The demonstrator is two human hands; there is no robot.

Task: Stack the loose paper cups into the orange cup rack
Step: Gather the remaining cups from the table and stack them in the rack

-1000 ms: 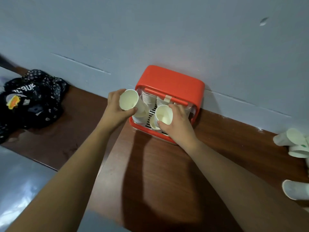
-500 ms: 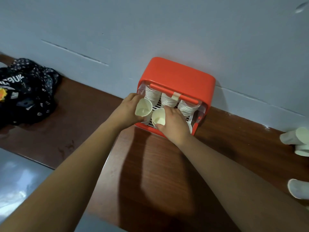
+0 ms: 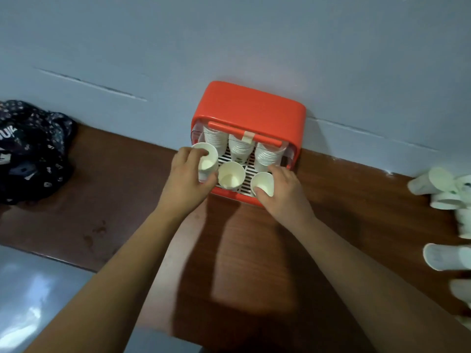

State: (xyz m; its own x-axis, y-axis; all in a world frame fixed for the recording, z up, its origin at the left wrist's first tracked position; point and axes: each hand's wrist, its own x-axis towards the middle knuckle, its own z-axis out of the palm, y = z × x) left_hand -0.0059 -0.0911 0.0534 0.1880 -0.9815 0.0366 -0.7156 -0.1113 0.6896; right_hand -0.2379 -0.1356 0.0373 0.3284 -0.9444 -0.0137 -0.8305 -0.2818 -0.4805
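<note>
- At the far edge of the brown surface [image 3: 344,225], against the wall, stands the orange cup rack [image 3: 248,108], its open front facing the person
- The left hand [image 3: 187,179] grips the left cup [image 3: 205,159] at the rack's front left: fingers [image 3: 196,155] curl over the rim into the mouth, thumb pressed on the near side
- The right hand [image 3: 283,192] holds the right cup [image 3: 262,184] at the front right, thumb on the near rim, the other fingers round the far side
- The middle cup [image 3: 231,175] stands between the two on the slatted tray, with no hand on it
- All three front cups have their mouths up, long axis roughly upright
- Behind them three nested cup stacks [image 3: 240,149] rise under the rack's roof, which hides their tops
- The loose cups [image 3: 443,189] lie on their sides by the right edge of the surface, mouths mostly toward the left; some are blurred and cut off by the frame
- A dark patterned cloth [image 3: 30,151] sits at the left edge, partly cut off
</note>
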